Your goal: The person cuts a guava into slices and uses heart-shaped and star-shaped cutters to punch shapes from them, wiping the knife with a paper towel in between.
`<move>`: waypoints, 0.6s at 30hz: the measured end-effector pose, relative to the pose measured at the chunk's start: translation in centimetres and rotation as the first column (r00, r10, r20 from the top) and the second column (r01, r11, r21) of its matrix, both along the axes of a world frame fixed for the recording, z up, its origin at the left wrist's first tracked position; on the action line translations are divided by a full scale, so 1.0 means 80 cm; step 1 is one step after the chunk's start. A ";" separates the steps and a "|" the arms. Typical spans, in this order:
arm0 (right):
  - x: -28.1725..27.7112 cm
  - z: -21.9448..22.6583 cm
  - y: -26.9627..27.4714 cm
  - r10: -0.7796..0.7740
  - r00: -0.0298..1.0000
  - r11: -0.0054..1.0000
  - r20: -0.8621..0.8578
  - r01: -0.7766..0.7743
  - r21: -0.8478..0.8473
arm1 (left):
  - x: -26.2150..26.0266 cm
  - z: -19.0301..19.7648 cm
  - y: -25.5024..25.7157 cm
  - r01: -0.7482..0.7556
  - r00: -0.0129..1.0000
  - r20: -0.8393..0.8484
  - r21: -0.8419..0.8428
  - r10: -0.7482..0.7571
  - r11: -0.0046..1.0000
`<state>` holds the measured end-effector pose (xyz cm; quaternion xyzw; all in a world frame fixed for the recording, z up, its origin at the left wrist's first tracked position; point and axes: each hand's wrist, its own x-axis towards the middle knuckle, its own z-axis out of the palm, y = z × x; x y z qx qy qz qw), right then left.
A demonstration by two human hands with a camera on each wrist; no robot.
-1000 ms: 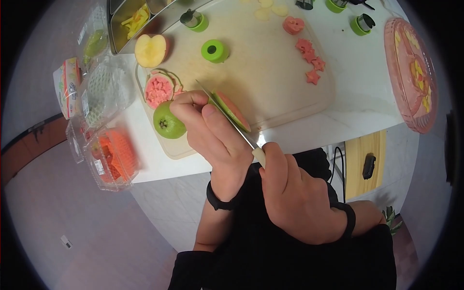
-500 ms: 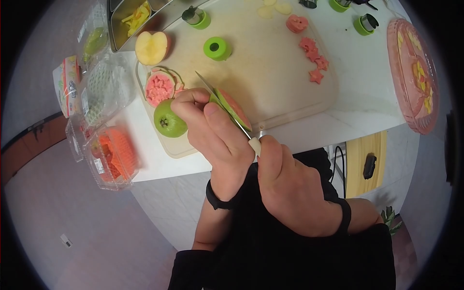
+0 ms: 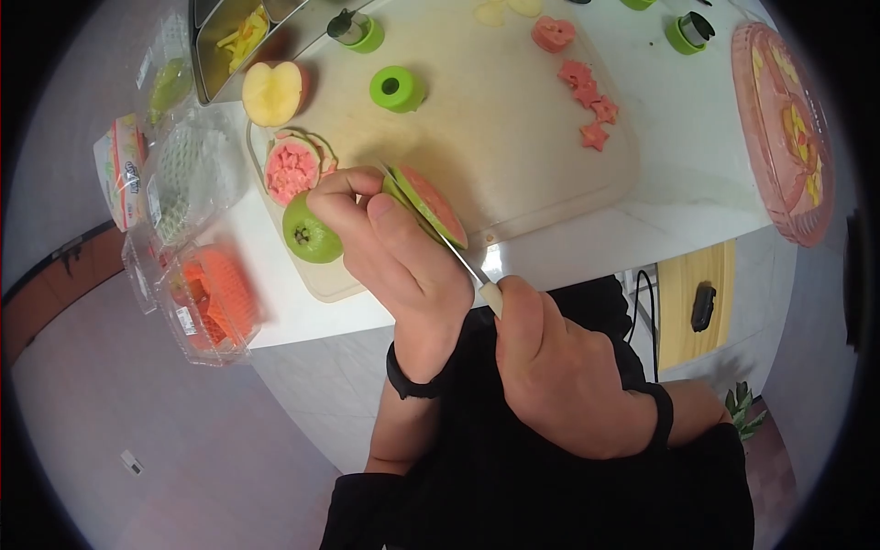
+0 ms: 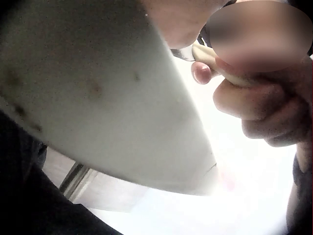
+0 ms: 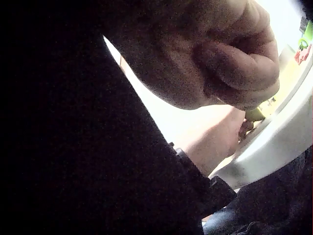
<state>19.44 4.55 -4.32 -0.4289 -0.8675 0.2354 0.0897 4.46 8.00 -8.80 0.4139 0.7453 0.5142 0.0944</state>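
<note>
Near the cutting board's front edge, the left hand [image 3: 399, 252] grips a green-skinned, pink-fleshed piece of guava [image 3: 434, 206], its fingers partly hiding the fruit. The right hand [image 3: 568, 371] holds a knife [image 3: 466, 261] by its pale handle, the blade running along the fruit's green side beside the left thumb; the tip is mostly hidden. In the left wrist view, curled fingers of the right hand [image 4: 264, 105] wrap the pale handle [image 4: 210, 56]. The right wrist view shows the right hand [image 5: 220, 58] curled, dark and close.
On the board [image 3: 513, 174] are a whole guava [image 3: 312, 231], a hollowed guava half [image 3: 293, 168], an apple half [image 3: 273, 93], a green cutter [image 3: 396, 89] and pink stars [image 3: 595, 137]. Plastic packs [image 3: 209, 307] lie left, a pink plate [image 3: 779, 137] right, a metal tray [image 3: 215, 69] at upper left.
The knife has slid deeper along the guava's green side, its tip now mostly hidden, and a sliver of green skin stands apart. The head view has shifted slightly.
</note>
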 end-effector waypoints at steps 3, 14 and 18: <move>0.003 0.006 0.002 0.025 1.000 1.000 0.006 -0.025 -0.007 | -0.002 -0.004 0.001 0.007 0.997 -0.074 0.016 -0.006 1.000; 0.003 0.017 -0.002 0.003 0.999 0.997 -0.049 -0.007 -0.077 | -0.009 0.008 -0.010 0.016 0.988 -0.154 -0.083 -0.029 0.996; 0.001 0.020 0.001 -0.006 0.999 0.997 -0.047 0.002 -0.077 | -0.007 0.004 -0.010 0.047 0.984 -0.172 -0.024 -0.051 0.999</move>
